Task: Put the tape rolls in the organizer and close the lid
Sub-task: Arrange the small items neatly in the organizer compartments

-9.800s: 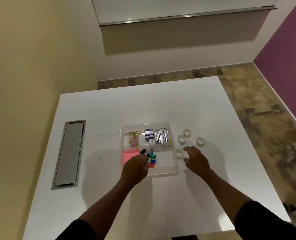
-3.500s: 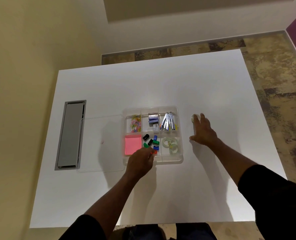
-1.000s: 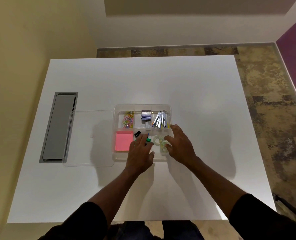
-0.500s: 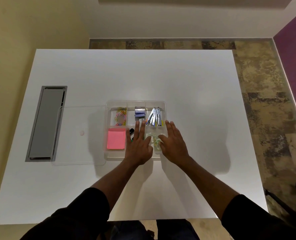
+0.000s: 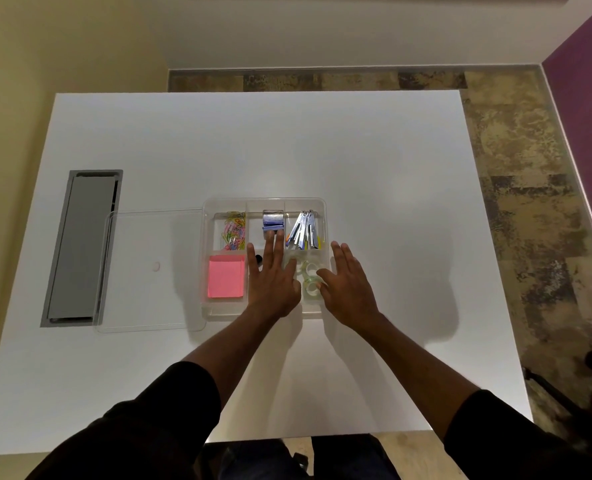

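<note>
Tape rolls sit in organizer, near-right compartment — lid lies open, left. Left hand, right hand: grips apart, empty. Closing remains.

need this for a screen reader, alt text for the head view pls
Both open hands, left hand and right hand, hover over a clear organizer holding tape rolls; its lid lies open on the white table.
</note>
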`<state>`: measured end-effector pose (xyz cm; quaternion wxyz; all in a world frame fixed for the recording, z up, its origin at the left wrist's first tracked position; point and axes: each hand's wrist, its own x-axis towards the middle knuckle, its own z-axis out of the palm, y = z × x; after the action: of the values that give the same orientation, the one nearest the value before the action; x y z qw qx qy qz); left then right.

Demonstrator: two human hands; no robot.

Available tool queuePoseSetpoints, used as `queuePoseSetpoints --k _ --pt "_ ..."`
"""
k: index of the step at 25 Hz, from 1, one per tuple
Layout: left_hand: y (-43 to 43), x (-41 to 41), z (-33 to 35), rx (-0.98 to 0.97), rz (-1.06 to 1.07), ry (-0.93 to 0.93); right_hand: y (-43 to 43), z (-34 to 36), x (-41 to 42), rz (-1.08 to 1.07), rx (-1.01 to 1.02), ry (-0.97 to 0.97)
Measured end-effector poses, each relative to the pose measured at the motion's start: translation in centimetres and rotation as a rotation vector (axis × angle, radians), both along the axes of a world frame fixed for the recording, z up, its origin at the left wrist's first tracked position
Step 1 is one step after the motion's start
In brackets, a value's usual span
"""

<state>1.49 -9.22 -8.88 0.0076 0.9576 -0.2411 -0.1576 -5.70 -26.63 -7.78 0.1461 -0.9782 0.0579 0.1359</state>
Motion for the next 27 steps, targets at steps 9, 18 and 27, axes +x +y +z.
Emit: queuePoseSetpoints --k 9,18,27 --pt "1.1 -1.1 0.6 -0.144 0.049 -0.003 0.1 0.1 0.4 -0.023 0.029 -0.011" --pt "4.1 -2.2 1.1 -0.214 0.083 0.017 1.7 0.6 1.1 0.054 -0.185 -0.169" --pt "5.2 -2.3 1.4 -0.305 0.129 0.060 2.5 0.8 1.3 0.043 -0.217 -0.128"
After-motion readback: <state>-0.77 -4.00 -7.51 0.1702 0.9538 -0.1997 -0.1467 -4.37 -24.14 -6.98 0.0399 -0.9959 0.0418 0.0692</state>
